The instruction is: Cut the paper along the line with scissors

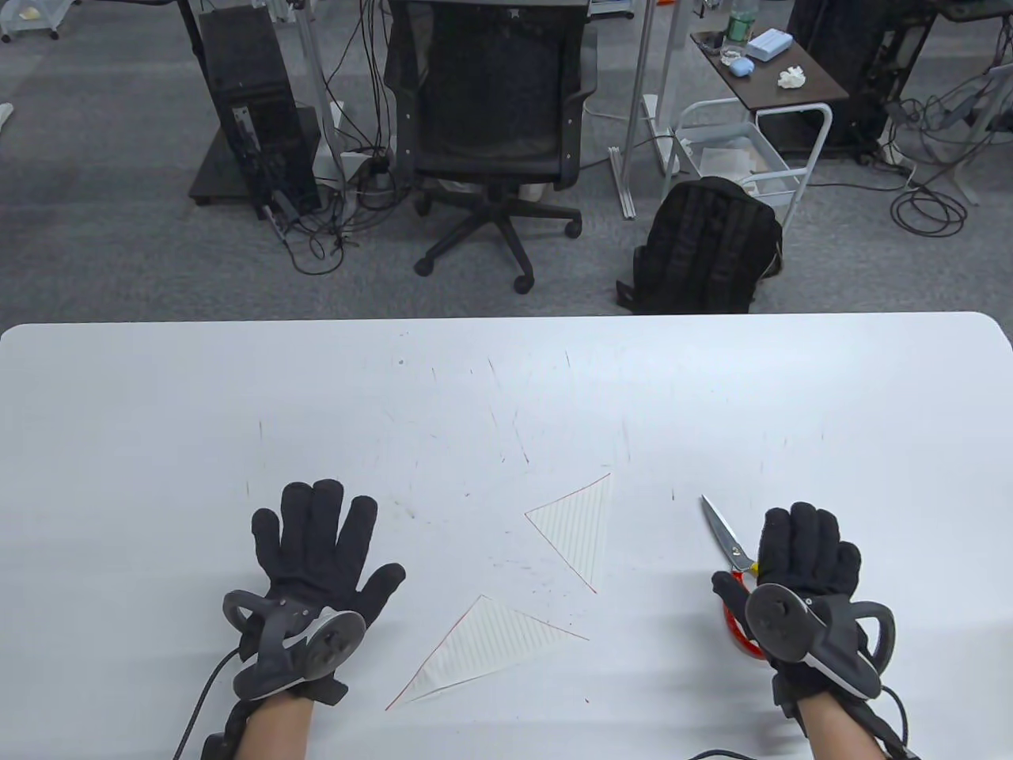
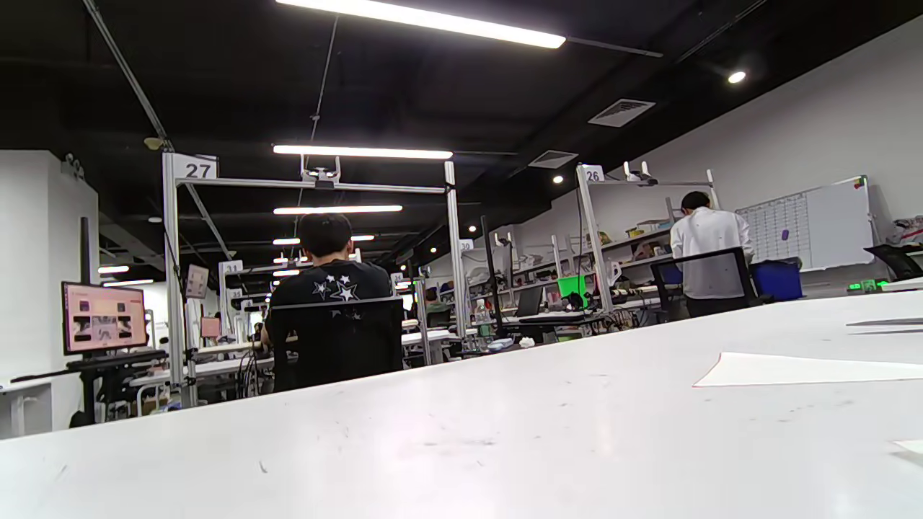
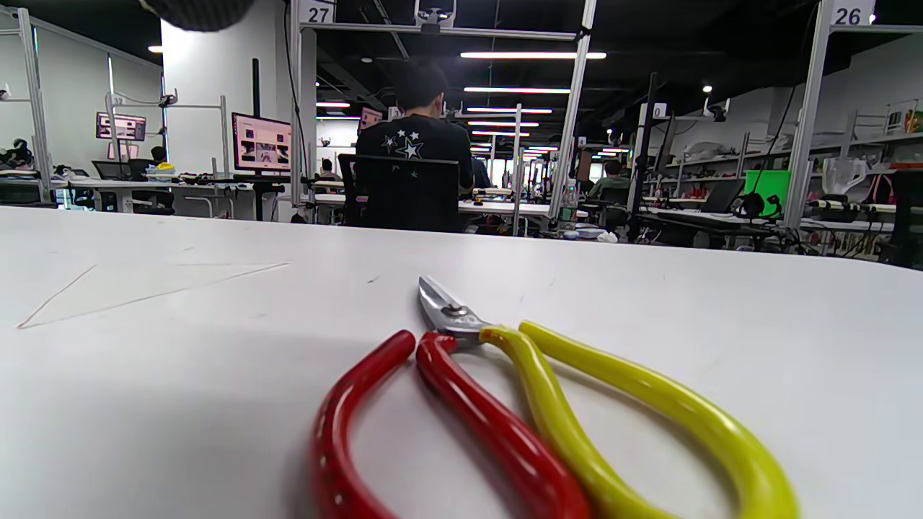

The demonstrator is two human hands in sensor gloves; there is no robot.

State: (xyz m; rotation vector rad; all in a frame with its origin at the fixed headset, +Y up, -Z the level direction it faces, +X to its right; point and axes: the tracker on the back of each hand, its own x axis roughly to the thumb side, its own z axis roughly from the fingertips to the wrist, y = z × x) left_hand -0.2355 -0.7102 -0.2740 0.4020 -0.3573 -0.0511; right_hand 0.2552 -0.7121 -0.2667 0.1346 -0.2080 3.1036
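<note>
Two paper triangles point(image 1: 576, 524) point(image 1: 483, 649) are seen flat on the white surface point(image 1: 506, 380), apart. Left of them, the left hand point(image 1: 313, 566) is laid flat, fingers point(image 1: 316, 507) spread. Right of them, the scissors point(image 1: 732, 570) lie under the right hand point(image 1: 799, 578); whether its fingers point(image 1: 807, 526) grip cannot be told.
</note>
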